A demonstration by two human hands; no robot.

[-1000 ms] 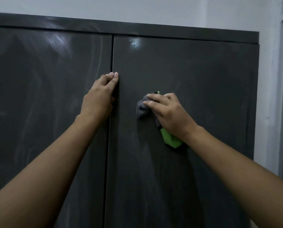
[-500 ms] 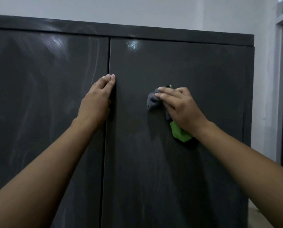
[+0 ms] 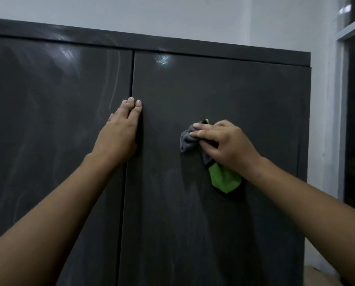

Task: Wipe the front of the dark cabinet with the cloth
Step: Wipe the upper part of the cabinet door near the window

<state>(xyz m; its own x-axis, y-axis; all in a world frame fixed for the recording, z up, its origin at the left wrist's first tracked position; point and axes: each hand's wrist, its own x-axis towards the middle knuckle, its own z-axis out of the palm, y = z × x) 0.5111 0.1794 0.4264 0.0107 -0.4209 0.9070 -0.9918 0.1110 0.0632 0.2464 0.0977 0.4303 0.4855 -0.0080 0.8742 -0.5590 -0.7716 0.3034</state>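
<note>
Cloth point(image 3: 223, 179), grey with a green end, sits bunched on the upper middle of the cabinet's point(image 3: 234, 234) right door, pressed there by the right hand point(image 3: 226, 145). That hand's fingers curl over the grey part while the green end hangs out below the wrist. Over the last second the hand carries the cloth away from the seam point(image 3: 131, 89) between the doors, up a little, and now back down again. From where I stand that looks like short rubbing strokes over one patch, not a long sweep.

The left hand point(image 3: 118, 137) has not shifted: it lies flat with straight fingers on the edge of the left door point(image 3: 38, 141), right beside the seam, holding nothing and probably steadying the doors.

So the wiping is under way but covers little ground. Pale smears show across the left door and lower down the right one, so I would guess much of the front is left to do.
</note>
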